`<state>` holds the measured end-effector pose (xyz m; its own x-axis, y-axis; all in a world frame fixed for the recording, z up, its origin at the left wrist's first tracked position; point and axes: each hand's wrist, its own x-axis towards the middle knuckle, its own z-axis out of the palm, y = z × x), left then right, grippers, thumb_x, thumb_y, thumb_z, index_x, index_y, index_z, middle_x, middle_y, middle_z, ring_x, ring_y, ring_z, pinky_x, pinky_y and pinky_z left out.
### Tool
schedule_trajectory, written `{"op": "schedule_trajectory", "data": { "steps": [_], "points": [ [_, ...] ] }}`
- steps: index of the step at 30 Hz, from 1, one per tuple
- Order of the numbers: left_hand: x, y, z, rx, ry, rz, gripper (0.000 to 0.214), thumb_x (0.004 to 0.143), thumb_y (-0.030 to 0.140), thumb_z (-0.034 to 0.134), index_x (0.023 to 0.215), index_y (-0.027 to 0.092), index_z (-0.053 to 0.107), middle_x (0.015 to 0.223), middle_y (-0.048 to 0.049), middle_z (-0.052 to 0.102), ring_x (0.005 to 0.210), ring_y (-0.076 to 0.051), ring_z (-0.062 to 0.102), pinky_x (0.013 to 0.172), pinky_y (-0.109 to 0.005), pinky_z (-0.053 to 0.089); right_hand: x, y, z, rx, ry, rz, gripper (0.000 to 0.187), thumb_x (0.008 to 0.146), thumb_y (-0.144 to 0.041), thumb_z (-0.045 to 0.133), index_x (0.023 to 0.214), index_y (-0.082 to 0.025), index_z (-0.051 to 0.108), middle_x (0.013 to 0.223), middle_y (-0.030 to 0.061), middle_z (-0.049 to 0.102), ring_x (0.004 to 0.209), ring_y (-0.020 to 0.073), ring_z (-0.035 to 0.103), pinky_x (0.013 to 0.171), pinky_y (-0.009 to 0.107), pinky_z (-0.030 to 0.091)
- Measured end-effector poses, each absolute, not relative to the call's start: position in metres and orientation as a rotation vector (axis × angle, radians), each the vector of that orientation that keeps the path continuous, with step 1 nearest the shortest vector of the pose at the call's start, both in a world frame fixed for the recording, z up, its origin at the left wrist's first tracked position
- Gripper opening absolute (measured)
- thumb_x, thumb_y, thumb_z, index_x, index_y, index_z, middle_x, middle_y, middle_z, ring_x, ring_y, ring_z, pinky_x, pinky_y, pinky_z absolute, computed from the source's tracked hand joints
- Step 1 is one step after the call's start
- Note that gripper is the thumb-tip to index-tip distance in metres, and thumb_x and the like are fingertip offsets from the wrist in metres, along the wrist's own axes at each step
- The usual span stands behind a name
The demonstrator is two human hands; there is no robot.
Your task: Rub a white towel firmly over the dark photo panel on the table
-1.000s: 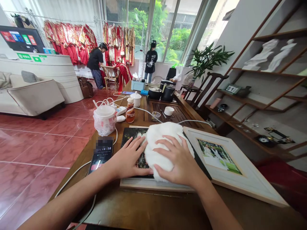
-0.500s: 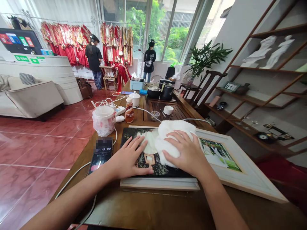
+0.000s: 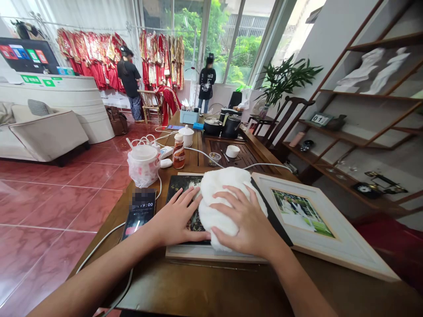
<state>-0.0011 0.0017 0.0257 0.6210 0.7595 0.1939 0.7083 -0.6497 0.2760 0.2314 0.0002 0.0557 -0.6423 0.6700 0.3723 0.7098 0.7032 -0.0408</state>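
A dark photo panel (image 3: 175,188) lies on top of a pale frame (image 3: 185,253) on the wooden table. My left hand (image 3: 178,218) rests on the panel's left part, fingers spread, with nothing in it. My right hand (image 3: 246,218) is curved over a fluffy white cloth (image 3: 214,182) and presses it onto the panel. The cloth covers the middle of the panel, so most of the picture is hidden. To the right lies a white-framed wedding photo (image 3: 300,211), partly overlapped by the panel's corner.
Left of the panel are a phone (image 3: 140,213) with a cable and a plastic-wrapped tub (image 3: 143,165). Behind stand a coffee bottle (image 3: 179,152), a lidded white cup (image 3: 187,135) and a small white bowl (image 3: 232,151). Two people stand far back near hanging red garments (image 3: 95,57).
My right hand has dragged the white cloth leftward and toward me across the panel, uncovering its right side. My left hand has stayed in place.
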Motion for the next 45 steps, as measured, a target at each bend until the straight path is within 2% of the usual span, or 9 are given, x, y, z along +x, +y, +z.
{"op": "schedule_trajectory", "data": {
  "steps": [5,13,16,25,29,34,39,45],
  "points": [
    [-0.001,0.001,0.026,2.665,1.226,0.426,0.098,0.083,0.081,0.042,0.154,0.015,0.025,0.16,-0.0152,0.022,0.149,-0.03,0.014,0.12,-0.051,0.013,0.233,0.002,0.057,-1.082,-2.543,-0.123,0.037,0.081,-0.049,0.059,0.114,-0.033,0.065,0.129,0.0012,0.062,0.128,0.0318,0.045,0.109,0.059,0.018],
    [-0.001,0.0,0.028,2.631,1.253,0.386,0.101,0.082,0.082,0.043,0.155,0.015,0.023,0.161,-0.0142,0.019,0.149,-0.031,0.014,0.121,-0.05,0.013,0.253,0.018,0.054,-1.428,-2.354,-0.371,0.034,0.089,-0.048,0.051,0.112,-0.027,0.064,0.126,0.0068,0.064,0.124,0.0334,0.047,0.101,0.06,0.026],
    [-0.001,0.0,0.029,2.637,1.256,0.386,0.102,0.081,0.082,0.042,0.154,0.014,0.023,0.161,-0.015,0.019,0.149,-0.031,0.014,0.12,-0.051,0.013,0.257,0.02,0.052,-1.456,-2.329,-0.424,0.035,0.089,-0.05,0.05,0.111,-0.026,0.064,0.126,0.0074,0.064,0.124,0.0346,0.047,0.101,0.062,0.025],
    [-0.002,0.001,0.025,2.682,1.212,0.459,0.095,0.082,0.078,0.048,0.152,0.017,0.029,0.158,-0.0156,0.027,0.148,-0.032,0.018,0.119,-0.053,0.016,0.234,0.002,0.058,-0.981,-2.589,-0.08,0.037,0.08,-0.05,0.061,0.112,-0.033,0.065,0.128,0.0017,0.062,0.129,0.0317,0.043,0.11,0.059,0.015],
    [-0.001,0.001,0.024,2.681,1.204,0.485,0.092,0.082,0.077,0.049,0.15,0.018,0.032,0.157,-0.0147,0.031,0.147,-0.032,0.019,0.12,-0.053,0.017,0.232,0.0,0.059,-0.99,-2.589,-0.038,0.035,0.08,-0.049,0.06,0.111,-0.033,0.065,0.128,0.0012,0.062,0.129,0.0305,0.044,0.11,0.057,0.016],
    [0.0,0.001,0.026,2.648,1.246,0.421,0.1,0.082,0.081,0.043,0.154,0.015,0.024,0.16,-0.0158,0.021,0.148,-0.031,0.015,0.12,-0.051,0.014,0.246,0.012,0.058,-1.211,-2.49,-0.211,0.034,0.084,-0.049,0.056,0.112,-0.03,0.065,0.126,0.0041,0.064,0.125,0.0322,0.047,0.107,0.06,0.021],
    [-0.001,0.0,0.028,2.629,1.247,0.406,0.099,0.082,0.081,0.043,0.155,0.017,0.023,0.16,-0.0137,0.021,0.148,-0.032,0.014,0.12,-0.05,0.013,0.262,0.022,0.055,-1.403,-2.38,-0.401,0.034,0.088,-0.048,0.051,0.111,-0.026,0.064,0.125,0.0072,0.064,0.122,0.0326,0.049,0.1,0.058,0.029],
    [-0.002,0.0,0.026,2.636,1.229,0.46,0.099,0.081,0.081,0.044,0.154,0.018,0.024,0.16,-0.0138,0.022,0.148,-0.032,0.015,0.12,-0.052,0.015,0.263,0.021,0.054,-1.341,-2.394,-0.424,0.032,0.088,-0.046,0.053,0.109,-0.026,0.065,0.125,0.0084,0.065,0.122,0.0339,0.048,0.102,0.06,0.025]
  ]
}}
